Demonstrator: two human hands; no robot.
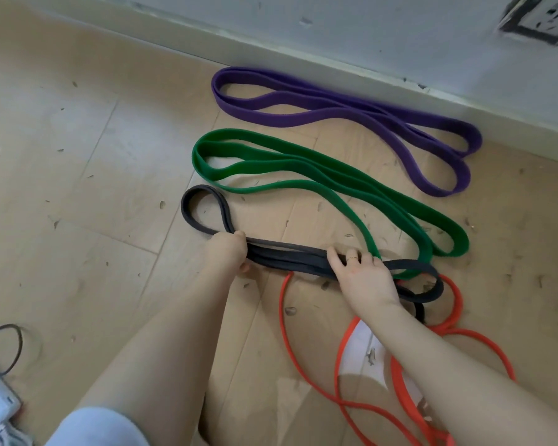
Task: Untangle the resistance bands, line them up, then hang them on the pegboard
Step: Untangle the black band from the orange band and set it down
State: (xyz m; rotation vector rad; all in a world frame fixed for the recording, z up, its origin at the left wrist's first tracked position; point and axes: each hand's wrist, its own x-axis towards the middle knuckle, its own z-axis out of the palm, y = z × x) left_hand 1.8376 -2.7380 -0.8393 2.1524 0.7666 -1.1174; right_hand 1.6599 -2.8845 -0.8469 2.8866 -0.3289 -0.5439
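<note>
**Both hands on the black band, with two bands laid out beyond it**

Left hand (227, 252) grips the black band (290, 254) where its strands gather just below the far-left loop; the fingers curl under the strands and are mostly hidden from the camera, with only the thumb tip showing on top. Right hand (363, 276) lies on the same band farther right, fingers bent over the bunched strands and pressing them to the floor (78, 156); a thin ring shows on one finger. The two hands sit apart along the band's length. Its right-hand loops pass partly beneath the right wrist, so their exact lie there cannot be made out.

Beyond the black band, the green band (303, 170) lies folded in long flat loops, and the purple band (335, 106) lies likewise, nearest the skirting board (400, 69). The three run roughly parallel, slanting down to the right. The green band's lower right end touches or overlaps the black loops; which lies on top is unclear.

An orange band (342, 358) sprawls in loose curves under and beside the right forearm, cut off at the bottom edge, crossing a white object (364, 355) that is largely covered. A wall socket (541, 20) is cropped at the top right. At the lower left, a thin dark cord (12, 349) loops beside a pale object cut off by the edge. Small dark flecks scatter the floor.
</note>
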